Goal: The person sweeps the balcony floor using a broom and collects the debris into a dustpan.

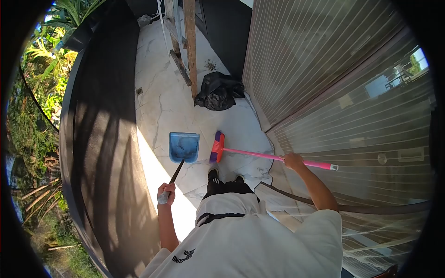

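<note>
1 blue dustpan (193, 151) is down at the pale, grey-veined floor (155, 113) ahead of me, dark smudges across its inside; its dark handle (176, 171) slants back toward me, and my left fingers (169, 187) are curled closed around it, with something pale and greyish showing at the lower edge of that fist; to the right I have a broom (252, 153), my right fingers (290, 160) gripping its pink pole towards the upper end, so that a length of pink with a whitish tip sticks out past them; the broom's head (218, 146), orange-red with purple bristles, is just beside the dustpan, a strip of floor between the 2; my 2 dark shoes (213, 173) stand close behind that head; farther ahead a crumpled black plastic bag (219, 92) lies by the foot of a wooden upright (190, 44), with a scatter of small debris (210, 65) beyond it; a dark low wall (104, 134) curves along my left, streaked with shadows, green plants (53, 65) outside it; a bright patch of sunlight (152, 160) crosses the floor near my left arm; a sheer striped curtain (320, 60) spreads along my right.
</note>
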